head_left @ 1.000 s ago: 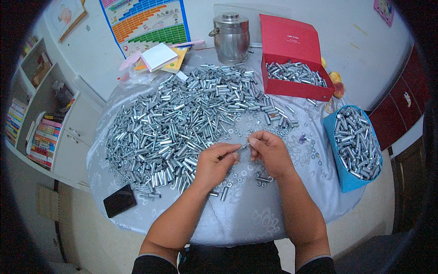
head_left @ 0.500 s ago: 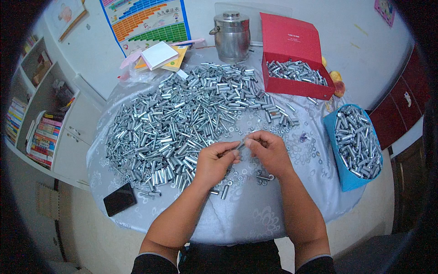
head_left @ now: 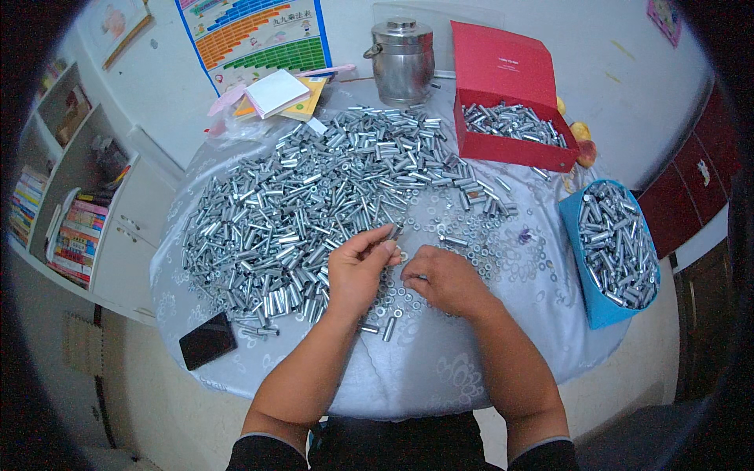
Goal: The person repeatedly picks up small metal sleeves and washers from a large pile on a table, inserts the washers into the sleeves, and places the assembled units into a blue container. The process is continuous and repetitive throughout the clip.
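My left hand (head_left: 357,271) is closed, thumb and fingers together, with a small metal sleeve (head_left: 398,230) showing at its fingertips. Just right of it, my right hand (head_left: 452,281) reaches down with curled fingers over loose washers (head_left: 389,294) on the cloth. Whatever those right fingertips pinch is hidden. A large heap of shiny metal sleeves and rods (head_left: 314,204) spreads across the table to the left and beyond my hands. One assembled-looking metal piece (head_left: 453,240) lies past my right hand, and a sleeve (head_left: 389,328) rests near my left wrist.
A blue bin (head_left: 585,271) filled with metal pieces stands at the right. Farther back are an open red box (head_left: 514,155) with more pieces, a steel canister (head_left: 402,67) and some notepads (head_left: 276,94). A black phone (head_left: 207,342) lies at the table's left front edge.
My hands have parted. The right hand has dropped down to the washers, while the left keeps a small sleeve at its fingertips. A metal piece now lies beyond my right hand.
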Demonstrator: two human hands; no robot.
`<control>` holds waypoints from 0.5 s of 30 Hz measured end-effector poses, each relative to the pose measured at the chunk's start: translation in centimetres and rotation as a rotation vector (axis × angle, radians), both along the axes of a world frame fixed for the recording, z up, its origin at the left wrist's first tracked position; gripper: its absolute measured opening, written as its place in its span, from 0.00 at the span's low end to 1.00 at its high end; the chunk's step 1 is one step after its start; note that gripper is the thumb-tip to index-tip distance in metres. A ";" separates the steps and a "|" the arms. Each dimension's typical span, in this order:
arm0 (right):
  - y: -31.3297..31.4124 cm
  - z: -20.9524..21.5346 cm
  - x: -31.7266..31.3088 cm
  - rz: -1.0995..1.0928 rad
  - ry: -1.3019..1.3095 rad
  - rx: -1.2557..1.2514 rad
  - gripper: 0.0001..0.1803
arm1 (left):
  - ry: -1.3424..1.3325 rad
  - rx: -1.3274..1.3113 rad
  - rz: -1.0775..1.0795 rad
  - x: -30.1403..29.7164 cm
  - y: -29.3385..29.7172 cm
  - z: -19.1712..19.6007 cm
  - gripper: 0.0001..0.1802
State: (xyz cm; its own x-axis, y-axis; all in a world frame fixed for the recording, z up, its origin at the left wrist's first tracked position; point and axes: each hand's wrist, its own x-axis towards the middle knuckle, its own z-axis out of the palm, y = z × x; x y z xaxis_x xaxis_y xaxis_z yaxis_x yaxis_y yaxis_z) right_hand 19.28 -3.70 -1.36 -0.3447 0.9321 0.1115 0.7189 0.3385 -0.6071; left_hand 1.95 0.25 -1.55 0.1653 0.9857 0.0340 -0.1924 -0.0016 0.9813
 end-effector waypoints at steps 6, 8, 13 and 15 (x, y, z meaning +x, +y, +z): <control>0.1 -0.2 0.0 -0.046 0.150 -0.006 0.07 | 0.047 0.008 0.000 0.1 0.0 -0.2 0.14; 0.2 0.1 0.4 -0.186 0.429 -0.065 0.06 | 0.101 0.037 -0.027 -0.1 -0.2 0.0 0.13; 0.4 1.7 1.1 -0.372 1.047 -0.171 0.05 | 0.244 0.203 -0.129 0.3 -0.8 0.3 0.13; 0.5 1.7 1.2 -0.345 1.038 -0.170 0.05 | 0.235 0.242 -0.133 0.3 -0.9 0.3 0.12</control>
State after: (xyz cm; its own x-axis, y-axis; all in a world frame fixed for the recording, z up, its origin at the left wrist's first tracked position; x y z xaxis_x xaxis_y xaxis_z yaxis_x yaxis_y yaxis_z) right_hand 20.49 -3.21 0.35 0.1239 0.9907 0.0570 -0.1272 0.0729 -0.9892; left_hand 2.29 -0.65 -1.21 0.3223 0.9232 0.2095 0.0247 -0.2294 0.9730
